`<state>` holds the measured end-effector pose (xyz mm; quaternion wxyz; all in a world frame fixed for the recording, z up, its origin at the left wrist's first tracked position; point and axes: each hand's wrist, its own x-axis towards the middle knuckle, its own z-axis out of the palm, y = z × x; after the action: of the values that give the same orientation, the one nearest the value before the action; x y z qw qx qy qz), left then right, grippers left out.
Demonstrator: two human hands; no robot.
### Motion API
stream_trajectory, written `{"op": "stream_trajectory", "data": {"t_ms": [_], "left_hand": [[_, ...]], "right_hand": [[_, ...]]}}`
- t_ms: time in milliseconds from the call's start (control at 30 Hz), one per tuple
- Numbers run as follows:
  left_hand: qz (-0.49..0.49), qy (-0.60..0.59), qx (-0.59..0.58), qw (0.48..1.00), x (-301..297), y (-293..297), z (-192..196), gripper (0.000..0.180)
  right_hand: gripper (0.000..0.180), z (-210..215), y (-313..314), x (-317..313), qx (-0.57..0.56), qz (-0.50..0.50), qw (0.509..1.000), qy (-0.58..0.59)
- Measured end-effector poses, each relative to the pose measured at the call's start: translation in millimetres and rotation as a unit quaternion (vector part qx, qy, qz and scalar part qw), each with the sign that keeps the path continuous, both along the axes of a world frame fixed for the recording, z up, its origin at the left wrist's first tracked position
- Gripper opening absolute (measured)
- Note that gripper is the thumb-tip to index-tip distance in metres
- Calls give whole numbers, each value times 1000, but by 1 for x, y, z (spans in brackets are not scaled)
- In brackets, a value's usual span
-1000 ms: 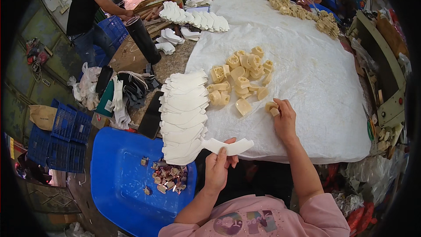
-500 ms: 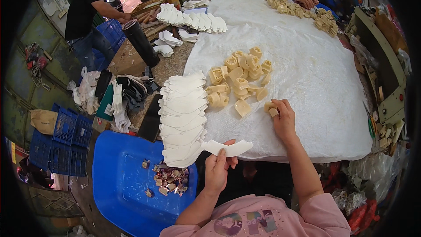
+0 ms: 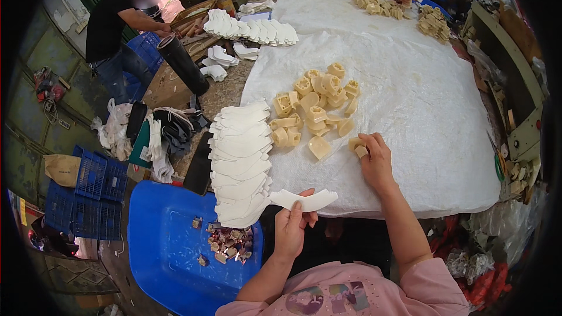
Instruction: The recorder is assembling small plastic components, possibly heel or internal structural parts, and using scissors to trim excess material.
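From my end I see the left hand [image 3: 290, 226] grasping one white strip [image 3: 319, 201], thumb on top and fingers beneath. The strip is above the near edge of the white cloth [image 3: 421, 111], just beside the near end of a row of white strips [image 3: 240, 167]. Its long axis runs left to right across my view, nearly level; it bows toward the wearer, with both ends turned up and away. The right hand [image 3: 377, 162] pinches a cream piece [image 3: 355, 142] between thumb and fingers, over the cloth; the piece points up and left, out past the fingertips. The fingers cover part of it, so I cannot tell whether it is one or two.

Counting the rest: the row of strips overlaps like shingles, each lying crosswise, the row itself leading away from the wearer; I make it more than ten, no exact number. One pile of cream pieces [image 3: 317, 114] sits ahead of the right hand, roughly twenty or more, facing all ways. At the far end of the cloth I count two more cream clusters [image 3: 381, 4]. One blue tub [image 3: 158, 246] stands at lower left, holding a heap of small scraps [image 3: 229, 244], with two scraps lying apart. Two co-workers [image 3: 106, 29] are in view.
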<state>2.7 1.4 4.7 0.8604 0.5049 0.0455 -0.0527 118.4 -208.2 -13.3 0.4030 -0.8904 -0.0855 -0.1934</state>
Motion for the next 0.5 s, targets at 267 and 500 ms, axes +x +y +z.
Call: {"op": "stream_trajectory", "data": {"t_ms": [267,500], "left_hand": [[0,-2,-3,1000,2,-5,1,39],[4,-1,2,1000,1,-6,3,39]], "right_hand": [[41,5,1,-1,20,-2,1000,20],[39,3,0,-1,16,-4,999,29]]}}
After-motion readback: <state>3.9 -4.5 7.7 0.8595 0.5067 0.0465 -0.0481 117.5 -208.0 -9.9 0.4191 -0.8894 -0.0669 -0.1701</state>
